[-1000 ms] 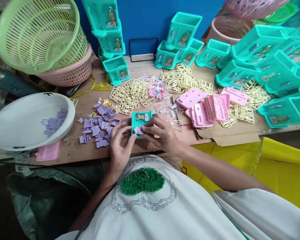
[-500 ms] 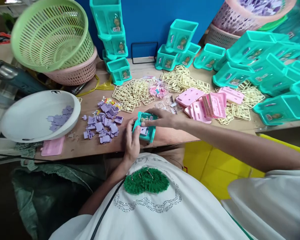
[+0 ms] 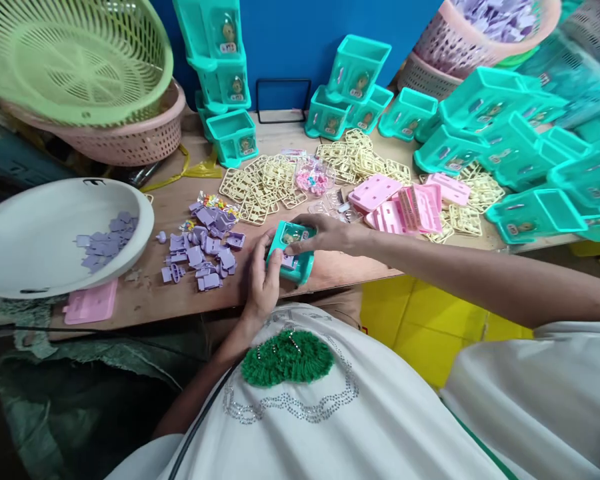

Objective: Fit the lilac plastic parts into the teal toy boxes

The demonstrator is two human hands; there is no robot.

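Observation:
A teal plastic toy box (image 3: pixel 304 265) is held between my two hands at the table's front edge. My left hand (image 3: pixel 264 277) wraps its left side, with the thumb lying on the face. From the far right side my right hand (image 3: pixel 330 235) grips it, thumb pressed on the face near a small purple part (image 3: pixel 289 261). Under a clear cover on the box a little brown figure shows, partly hidden by the fingers. Left of my hands lies a pile of purple plastic parts (image 3: pixel 205 250), with small colourful pieces (image 3: pixel 215 201) behind it.
Cream part frames (image 3: pixel 260 187) and pink plates (image 3: pixel 375 192) lie behind my hands. Stacked teal boxes (image 3: pixel 225 83) stand at the back, more at right. A white basin (image 3: pixel 35 233) holding purple pieces sits at left, below green and pink baskets (image 3: pixel 125 137).
The camera view has shifted slightly, so the surroundings appear displaced. Both hands still grip the teal box; my right thumb sits slightly lower over the purple part.

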